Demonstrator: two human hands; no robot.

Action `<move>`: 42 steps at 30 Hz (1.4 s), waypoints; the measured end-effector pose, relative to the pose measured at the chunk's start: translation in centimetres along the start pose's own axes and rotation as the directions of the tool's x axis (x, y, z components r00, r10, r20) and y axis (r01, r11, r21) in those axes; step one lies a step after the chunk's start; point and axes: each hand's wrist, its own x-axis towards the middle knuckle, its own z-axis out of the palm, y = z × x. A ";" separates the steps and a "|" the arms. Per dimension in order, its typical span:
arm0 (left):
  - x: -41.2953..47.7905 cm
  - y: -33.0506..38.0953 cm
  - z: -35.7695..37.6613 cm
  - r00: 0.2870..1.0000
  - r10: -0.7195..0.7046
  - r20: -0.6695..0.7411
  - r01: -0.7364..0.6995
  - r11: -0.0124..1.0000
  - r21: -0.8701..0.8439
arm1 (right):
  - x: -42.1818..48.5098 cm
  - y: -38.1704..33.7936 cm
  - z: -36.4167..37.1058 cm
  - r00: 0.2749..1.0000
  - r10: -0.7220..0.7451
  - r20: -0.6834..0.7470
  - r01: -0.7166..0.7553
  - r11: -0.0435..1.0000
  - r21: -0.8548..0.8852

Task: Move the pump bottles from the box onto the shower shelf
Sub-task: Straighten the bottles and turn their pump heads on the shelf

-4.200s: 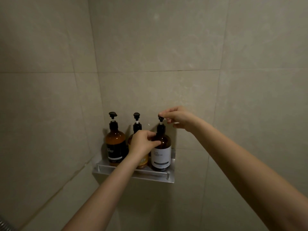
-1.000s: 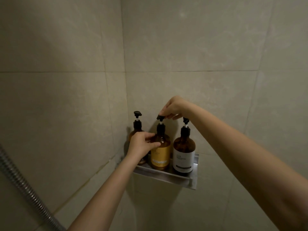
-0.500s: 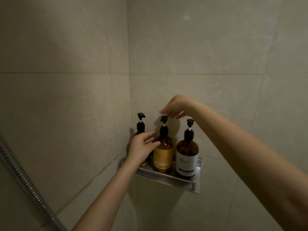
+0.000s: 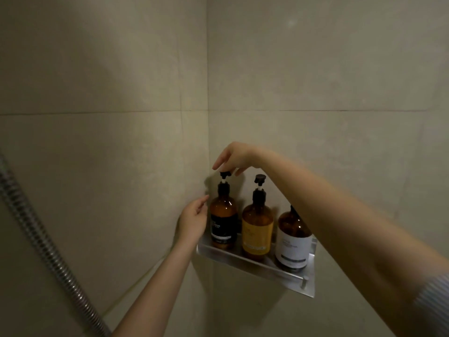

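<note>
On the metal shower shelf in the tiled corner, all three pump bottles stand upright in a row. Your right hand reaches over from the right and hangs above the black-label bottle, the one nearest the corner; its fingertips point down and sit at the black pump head, loosely bunched around it. Whether they actually pinch the head or only touch it you cannot tell from this angle. Your left hand is just beside the same bottle on its left, fingers gently curled and slightly apart, the palm open toward the amber glass; a thin gap seems to separate the fingers from the bottle, so it grips nothing. Next along stands the yellow-label bottle, untouched, its pump head clear of your right hand. Your right forearm crosses in front of the white-label bottle and hides its pump. At the lower left edge runs a ribbed shower hose.
</note>
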 end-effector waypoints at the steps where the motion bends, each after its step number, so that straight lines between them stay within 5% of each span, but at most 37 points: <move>1: 0.3 -0.1 0.1 0.999 -0.001 0.035 0.001 1.000 -0.011 | 0.2 0.2 0.1 1.000 0.006 -0.010 -0.006 1.000 0.016; 5: 0.7 -0.1 1.0 0.988 -0.015 0.157 0.023 0.998 -0.052 | 0.7 0.9 0.1 0.997 0.067 -0.033 -0.062 0.990 0.125; 11: 0.1 -0.6 1.7 0.993 0.003 0.117 0.004 0.998 -0.066 | 1.3 1.2 0.7 0.982 0.154 -0.113 -0.130 0.972 0.195; 25: 0.1 -0.5 1.6 0.995 0.002 0.096 0.006 0.997 -0.077 | 2.4 1.2 1.4 0.944 0.246 -0.220 -0.229 0.968 0.102; 34: 0.1 -0.5 1.6 0.997 0.003 0.081 -0.002 1.000 -0.021 | 1.2 1.0 1.2 0.942 0.155 -0.297 -0.168 0.985 -0.021; 36: 0.0 -0.4 1.6 0.996 0.003 0.090 0.000 1.000 -0.029 | -0.4 1.1 0.2 0.916 0.096 -0.390 -0.123 0.991 -0.046; 42: 0.3 0.6 1.7 0.996 -0.020 0.090 0.028 0.996 -0.088 | -10.2 5.1 -2.2 0.725 0.049 -0.687 0.158 0.959 0.235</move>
